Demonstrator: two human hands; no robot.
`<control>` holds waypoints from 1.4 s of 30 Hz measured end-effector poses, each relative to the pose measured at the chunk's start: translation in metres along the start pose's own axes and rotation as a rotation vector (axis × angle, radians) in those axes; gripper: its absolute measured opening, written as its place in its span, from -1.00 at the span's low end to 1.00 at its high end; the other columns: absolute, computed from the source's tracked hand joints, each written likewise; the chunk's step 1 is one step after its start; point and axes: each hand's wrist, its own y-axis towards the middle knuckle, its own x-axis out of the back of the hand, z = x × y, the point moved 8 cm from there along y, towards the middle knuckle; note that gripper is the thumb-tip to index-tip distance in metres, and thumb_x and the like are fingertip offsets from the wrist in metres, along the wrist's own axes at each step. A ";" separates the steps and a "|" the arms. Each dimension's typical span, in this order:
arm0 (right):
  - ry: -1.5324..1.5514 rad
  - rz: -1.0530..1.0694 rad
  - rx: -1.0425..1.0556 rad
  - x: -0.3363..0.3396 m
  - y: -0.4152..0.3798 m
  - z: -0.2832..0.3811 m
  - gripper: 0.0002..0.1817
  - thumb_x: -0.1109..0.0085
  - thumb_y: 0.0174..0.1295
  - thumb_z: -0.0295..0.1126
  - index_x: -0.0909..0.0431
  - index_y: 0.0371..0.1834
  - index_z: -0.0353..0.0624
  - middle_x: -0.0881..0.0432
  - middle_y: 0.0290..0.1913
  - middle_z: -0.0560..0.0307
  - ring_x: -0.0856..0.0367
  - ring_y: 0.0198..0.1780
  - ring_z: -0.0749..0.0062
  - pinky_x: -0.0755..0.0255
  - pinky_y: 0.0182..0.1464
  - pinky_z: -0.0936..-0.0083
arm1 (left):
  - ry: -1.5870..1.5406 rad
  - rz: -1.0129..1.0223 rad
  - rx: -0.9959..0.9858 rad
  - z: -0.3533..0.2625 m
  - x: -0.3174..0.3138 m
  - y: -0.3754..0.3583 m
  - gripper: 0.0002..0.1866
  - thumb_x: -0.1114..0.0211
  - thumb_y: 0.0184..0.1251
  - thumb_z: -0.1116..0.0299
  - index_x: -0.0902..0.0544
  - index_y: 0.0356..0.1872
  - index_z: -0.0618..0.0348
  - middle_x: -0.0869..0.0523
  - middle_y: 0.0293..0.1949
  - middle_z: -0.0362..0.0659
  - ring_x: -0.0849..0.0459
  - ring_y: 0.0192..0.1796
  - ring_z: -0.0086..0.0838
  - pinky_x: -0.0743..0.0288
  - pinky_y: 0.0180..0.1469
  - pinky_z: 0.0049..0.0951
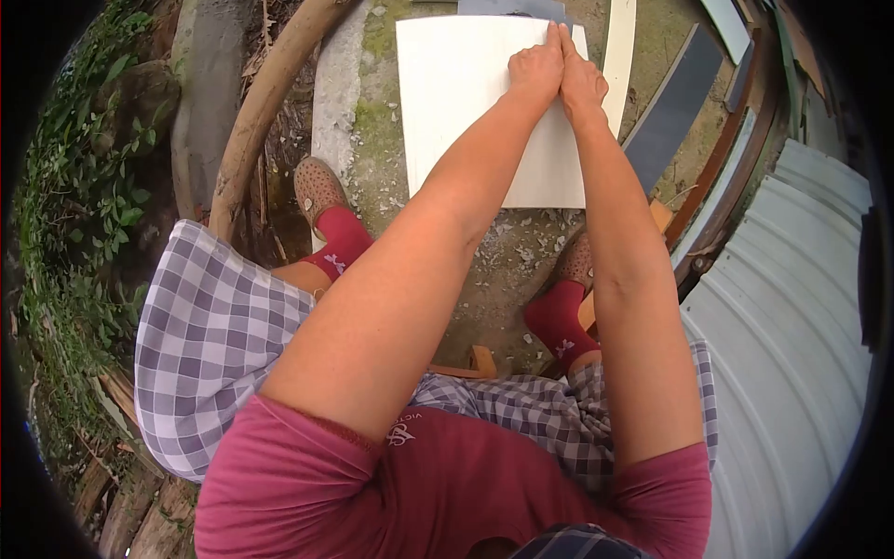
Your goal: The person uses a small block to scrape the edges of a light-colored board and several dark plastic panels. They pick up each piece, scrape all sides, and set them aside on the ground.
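Note:
A flat white board lies between my feet, long side running away from me. At its far right part my left hand and my right hand are pressed together side by side. Both index fingers point forward and meet near the board's far edge. The other fingers of each hand are curled under against the board. Whatever may be pinched beneath them is hidden. A narrow piece of white surface shows just right of the fingertips.
A cream strip and a dark grey panel lie to the right. Corrugated metal sheeting fills the lower right. White chips litter the ground. A curved wooden pole and green plants are at left.

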 end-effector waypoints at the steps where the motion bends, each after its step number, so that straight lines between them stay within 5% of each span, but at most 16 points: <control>1: -0.013 0.028 -0.003 0.002 0.006 -0.001 -0.41 0.24 0.30 -0.26 0.05 0.41 0.40 -0.63 -0.11 -0.06 -0.61 -0.07 0.09 -0.44 -0.06 0.29 | 0.002 -0.011 0.001 0.001 -0.004 0.006 -0.43 0.05 0.26 0.31 -0.16 0.32 0.21 -0.69 -0.31 0.07 -0.69 -0.24 -0.09 -0.54 -0.20 -0.17; 9: 0.066 0.011 0.035 0.011 0.007 -0.001 -0.35 0.11 0.24 -0.26 0.03 0.40 0.44 -0.61 -0.08 -0.06 -0.56 -0.02 0.06 -0.36 0.02 0.22 | 0.026 -0.018 -0.007 -0.005 -0.003 0.009 -0.42 0.05 0.27 0.32 -0.14 0.33 0.24 -0.69 -0.25 0.05 -0.69 -0.19 -0.16 -0.53 -0.16 -0.24; 13: -0.010 0.027 0.036 0.010 -0.008 -0.003 -0.43 0.25 0.31 -0.25 0.03 0.41 0.41 -0.63 -0.10 -0.04 -0.60 -0.06 0.10 -0.43 -0.05 0.29 | 0.007 -0.021 -0.006 -0.005 -0.008 -0.004 -0.43 0.06 0.27 0.32 -0.16 0.31 0.25 -0.69 -0.28 0.06 -0.69 -0.22 -0.12 -0.54 -0.18 -0.19; 28: 0.072 0.156 -0.070 -0.009 -0.164 -0.034 -0.40 0.24 0.32 -0.27 0.13 0.43 0.37 -0.61 -0.17 -0.19 -0.59 -0.09 -0.03 -0.41 -0.04 0.16 | 0.032 0.019 -0.060 -0.022 -0.037 -0.157 -0.38 0.01 0.24 0.39 -0.09 0.34 0.25 -0.68 -0.49 -0.01 -0.70 -0.44 -0.18 -0.58 -0.41 -0.26; 42: 0.177 0.065 -0.053 -0.038 -0.237 -0.035 -0.40 0.24 0.29 -0.28 0.08 0.42 0.31 -0.60 -0.29 -0.29 -0.60 -0.20 -0.14 -0.41 -0.13 0.08 | -0.087 0.067 -0.062 -0.005 -0.037 -0.233 -0.42 0.01 0.28 0.35 -0.13 0.32 0.20 -0.67 -0.38 0.11 -0.68 -0.33 -0.06 -0.55 -0.28 -0.14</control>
